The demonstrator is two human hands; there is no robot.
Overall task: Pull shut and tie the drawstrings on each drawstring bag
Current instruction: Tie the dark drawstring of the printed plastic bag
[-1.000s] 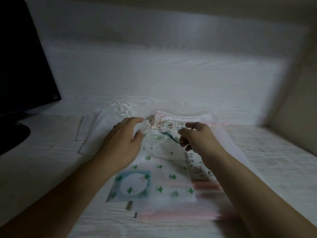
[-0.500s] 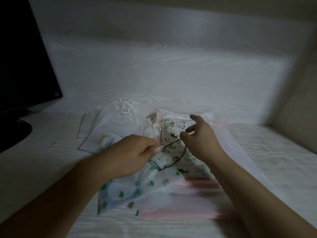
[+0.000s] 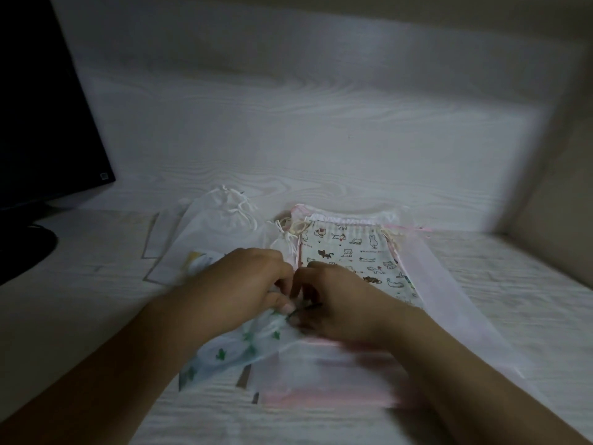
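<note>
**Operator:** I see both hands meeting at the middle of the tabletop [image 3: 96, 300]. My left hand [image 3: 253, 277] and right hand [image 3: 333, 297] sit knuckle to knuckle over the gathered neck of the cactus-print bag [image 3: 244, 342].

**Observer:** What are the fingers doing?

**Operator:** On both hands the fingers are curled in. They pinch the dark drawstring [image 3: 305, 308], of which a short stretch shows between the two thumbs. The picture is dim and a little blurred, so I cannot make out whether a knot has formed.

**Observer:** And where does that bag lie?

**Operator:** It runs from under my hands down toward my left forearm, its body lying on the tabletop and partly over a pale pink bag [image 3: 321, 380].

**Observer:** The other bags?

**Operator:** The cat-print bag [image 3: 349, 252] lies flat just beyond my right hand, its mouth at the far end with cream cords at its left corner. A sheer white bag [image 3: 449, 300] lies along its right side. Farther left, a white bag [image 3: 211, 223] with white cords rests on some flat white sheets.

**Observer:** Anything else?

**Operator:** A dark monitor [image 3: 41, 107] stands at the far left.
</note>
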